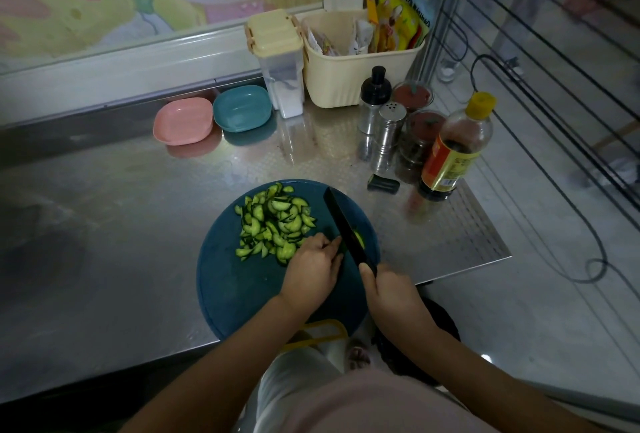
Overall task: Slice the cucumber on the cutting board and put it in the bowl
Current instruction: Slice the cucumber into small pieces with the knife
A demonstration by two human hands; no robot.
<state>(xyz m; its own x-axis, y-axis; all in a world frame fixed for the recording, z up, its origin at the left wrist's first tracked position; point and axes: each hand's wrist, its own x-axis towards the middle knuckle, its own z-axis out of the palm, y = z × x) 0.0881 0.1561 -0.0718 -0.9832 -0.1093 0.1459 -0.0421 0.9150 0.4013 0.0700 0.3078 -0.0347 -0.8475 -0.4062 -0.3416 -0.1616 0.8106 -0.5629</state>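
A round dark teal cutting board [235,287] lies at the steel table's front edge. A heap of green cucumber slices [273,223] covers its far left part. My right hand [391,294] grips the handle of a black knife [343,225] whose blade rests on a small remaining cucumber piece [358,238]. My left hand [311,270] has its fingers curled down on that piece, right beside the blade. A pink bowl [183,121] and a teal bowl [242,108] stand at the back of the table.
Right of the board stand a soy sauce bottle [453,152], a steel shaker [388,135], a black-capped bottle [372,100] and jars. A cut cucumber end [383,184] lies near them. A cream basket [356,69] and a lidded container [280,62] stand behind. The table's edge lies just to the right.
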